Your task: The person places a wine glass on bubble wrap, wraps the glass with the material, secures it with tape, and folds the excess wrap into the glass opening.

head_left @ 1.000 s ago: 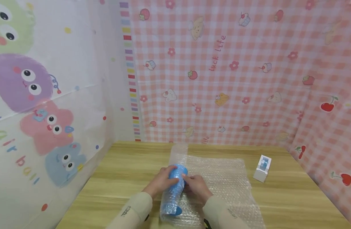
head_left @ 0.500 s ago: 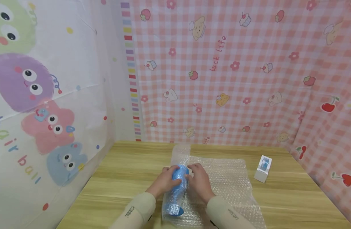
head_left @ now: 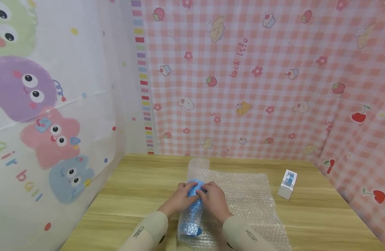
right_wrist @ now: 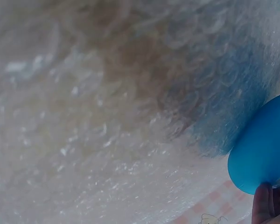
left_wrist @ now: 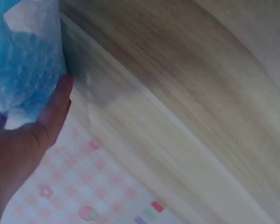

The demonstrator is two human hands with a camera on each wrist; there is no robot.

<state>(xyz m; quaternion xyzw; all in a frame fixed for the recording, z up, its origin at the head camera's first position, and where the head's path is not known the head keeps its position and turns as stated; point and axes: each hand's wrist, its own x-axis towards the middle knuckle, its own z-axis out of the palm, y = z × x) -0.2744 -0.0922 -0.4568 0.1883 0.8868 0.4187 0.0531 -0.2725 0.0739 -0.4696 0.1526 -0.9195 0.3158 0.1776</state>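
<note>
A long blue object (head_left: 195, 208) of unclear kind lies on the left part of a bubble wrap sheet (head_left: 252, 202), with a layer of the wrap folded over it. My left hand (head_left: 179, 200) grips its far end from the left, thumb on top. Across from it, my right hand (head_left: 215, 200) holds the same end, thumb on the wrapped top and fingers curled over the far right side. In the left wrist view, fingers press the wrapped blue surface (left_wrist: 28, 65). The right wrist view shows a smooth, rounded, bare blue end (right_wrist: 259, 144) against the fingertips. The object's near end shows blue too.
A small white box-like holder (head_left: 287, 184) with a bluish clear piece in it stands at the right of the wood-grain table (head_left: 324, 209). A pink checked cloth (head_left: 242, 87) hangs behind, and a white cartoon-printed sheet (head_left: 95, 87) hangs on the left.
My right hand has lifted off the object's right side and come back onto its far end, over the wrap. The wrap now covers more of the object's top. My left hand keeps its grip.
</note>
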